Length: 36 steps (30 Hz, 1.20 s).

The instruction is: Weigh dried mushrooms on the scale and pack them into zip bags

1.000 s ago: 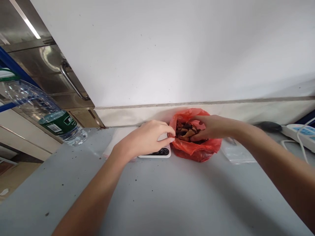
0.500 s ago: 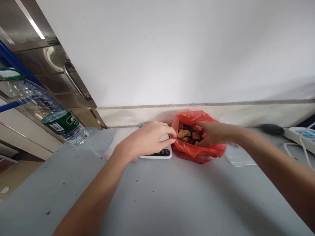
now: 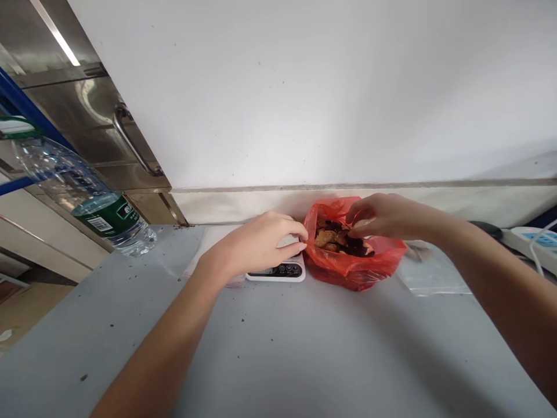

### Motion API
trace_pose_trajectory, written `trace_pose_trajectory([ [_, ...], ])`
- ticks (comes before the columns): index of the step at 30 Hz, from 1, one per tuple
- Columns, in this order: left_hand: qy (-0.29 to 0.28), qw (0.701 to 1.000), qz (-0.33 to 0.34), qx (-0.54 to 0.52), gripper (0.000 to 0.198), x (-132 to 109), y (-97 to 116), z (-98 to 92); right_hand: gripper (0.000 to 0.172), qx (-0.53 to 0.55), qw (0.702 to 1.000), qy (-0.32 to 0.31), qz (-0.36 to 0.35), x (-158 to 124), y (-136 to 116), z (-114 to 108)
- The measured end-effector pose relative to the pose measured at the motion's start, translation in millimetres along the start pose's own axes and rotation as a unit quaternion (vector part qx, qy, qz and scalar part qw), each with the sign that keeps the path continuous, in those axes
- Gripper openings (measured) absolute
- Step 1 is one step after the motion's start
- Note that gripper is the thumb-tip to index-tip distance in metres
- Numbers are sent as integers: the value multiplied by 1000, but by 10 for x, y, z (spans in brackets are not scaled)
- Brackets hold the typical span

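Observation:
A red plastic bag [image 3: 348,274] stands with its mouth spread wide, and brown and reddish dried chunks [image 3: 327,238] lie inside it. My left hand [image 3: 265,244] pinches the bag's left rim between thumb and fingers. Under that hand is a white digital scale [image 3: 300,273] with a black button panel, its plate mostly hidden. At the right side of the bag's mouth, my right hand [image 3: 387,217] has its fingertips pressed together over the chunks. Something pale shows between those fingertips, too small to name.
A large water bottle [image 3: 108,215] stands at the left on the grey table [image 3: 261,360]. Clear plastic bags [image 3: 429,273] lie right of the red bag. A power strip [image 3: 535,238] with a white cable is at far right. The wall [image 3: 304,116] rises behind.
My right hand has risen from deep among the chunks to the bag's mouth, shifting slightly right. My left hand stays at the rim.

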<state>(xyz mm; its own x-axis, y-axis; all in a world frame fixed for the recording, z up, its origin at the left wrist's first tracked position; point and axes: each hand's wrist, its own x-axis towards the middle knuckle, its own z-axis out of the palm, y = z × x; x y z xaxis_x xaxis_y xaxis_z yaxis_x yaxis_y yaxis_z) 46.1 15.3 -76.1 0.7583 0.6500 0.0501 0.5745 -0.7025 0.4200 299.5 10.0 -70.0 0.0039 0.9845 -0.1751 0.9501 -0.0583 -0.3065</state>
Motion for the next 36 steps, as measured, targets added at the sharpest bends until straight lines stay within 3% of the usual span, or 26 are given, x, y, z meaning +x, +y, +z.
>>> trace_pose_trajectory([
  [6, -30, 998, -58, -6, 32, -22, -77, -126, 10, 101, 993, 55, -37, -71, -62, -59],
  [11, -52, 983, -172, 28, 49, -186, -326, -368, 10, 190, 976, 89, -59, -107, -392, -130],
  [14, -101, 960, -257, 47, 58, -316, -514, -487, 12, 211, 971, 78, -81, 0, -637, -37],
  [18, -138, 933, -329, 51, 71, -410, -665, -536, 13, 196, 976, 47, -87, 238, -901, 255],
  [22, -157, 934, -319, 37, 68, -376, -664, -495, 21, 159, 985, 4, -71, 376, -1043, 515],
  [25, -172, 935, -307, 48, 61, -323, -642, -463, 21, 151, 986, -9, -73, 398, -1061, 591],
  [36, -187, 930, -313, 54, 61, -321, -631, -452, 38, 105, 990, -49, -85, 267, -927, 399],
])
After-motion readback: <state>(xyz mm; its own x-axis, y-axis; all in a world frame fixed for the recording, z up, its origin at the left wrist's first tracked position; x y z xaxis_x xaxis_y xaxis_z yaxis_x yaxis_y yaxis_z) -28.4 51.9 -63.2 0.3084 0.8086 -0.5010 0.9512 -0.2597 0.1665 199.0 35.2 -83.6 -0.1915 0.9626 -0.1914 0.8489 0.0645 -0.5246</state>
